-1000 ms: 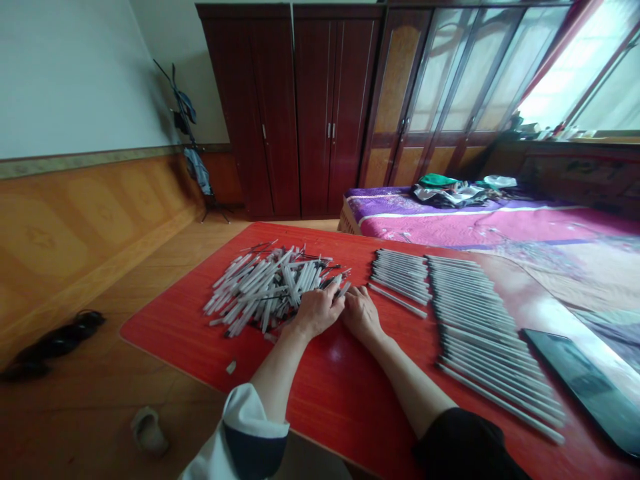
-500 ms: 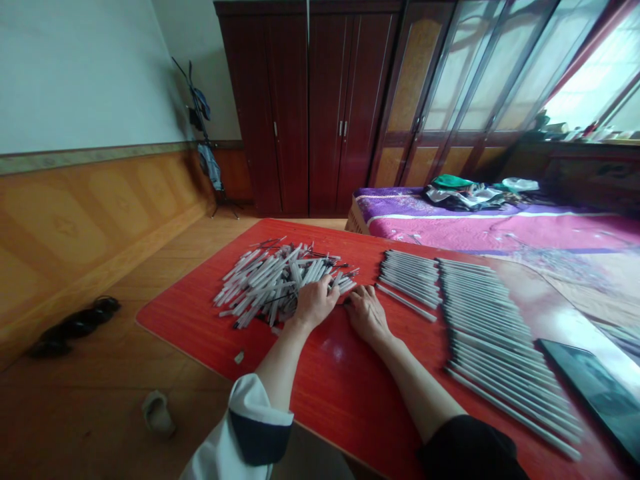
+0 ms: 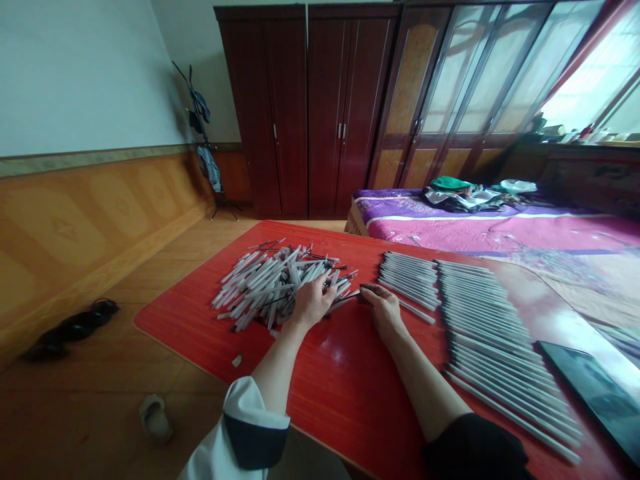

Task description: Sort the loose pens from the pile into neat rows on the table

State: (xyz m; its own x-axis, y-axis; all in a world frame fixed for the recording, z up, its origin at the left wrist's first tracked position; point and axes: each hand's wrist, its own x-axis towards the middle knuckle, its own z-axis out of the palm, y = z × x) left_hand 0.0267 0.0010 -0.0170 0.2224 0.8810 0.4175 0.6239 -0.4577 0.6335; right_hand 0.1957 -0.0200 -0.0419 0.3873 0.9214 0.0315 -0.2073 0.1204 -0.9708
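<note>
A heap of thin whitish sticks, some with dark ends, lies loosely on the red table. My left hand rests at the heap's right edge with its fingers curled in; what they grip is hidden. Just to its right, my right hand is closed in a pinch on the dark end of a thin stick that reaches back toward my left hand. Two rows of similar sticks lie side by side on the right, a shorter row and a longer row, dark ends leftward.
A dark phone or tablet lies at the table's right side. A small pale scrap sits near the left front edge. Beyond the table stand a bed with clothes on it, dark wardrobes and a coat stand.
My right hand has moved a little to the right, away from my left hand, and a stick now shows between them. My left hand has stayed by the heap.
</note>
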